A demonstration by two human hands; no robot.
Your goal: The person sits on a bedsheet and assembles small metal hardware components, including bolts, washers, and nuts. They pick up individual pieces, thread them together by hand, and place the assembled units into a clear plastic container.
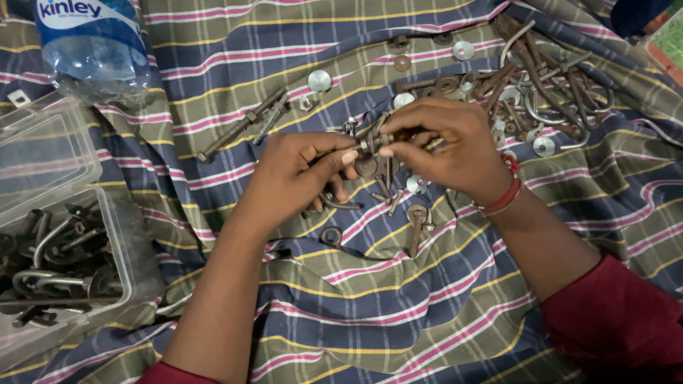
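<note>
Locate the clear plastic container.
Head view, far left: the clear plastic container holds rusty hardware, below the water bottle and left of the left hand.

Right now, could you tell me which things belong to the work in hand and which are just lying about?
In hand:
left hand
right hand
small bolt pinched between both

Lying about:
loose rusty bolts
washers
U-bolt pile
plastic box
water bottle
striped cloth

On the cloth (398, 313), near its middle, the left hand (299, 174) and the right hand (455, 146) meet over a small bolt (375, 142). Loose bolts and washers (398, 192) lie under them. A heap of hooks and bolts (541, 85) lies toward the far right corner. At the left edge stands a plastic box (131, 263) with hardware in it, and a bottle (92, 50) lies at the far left corner.
</note>
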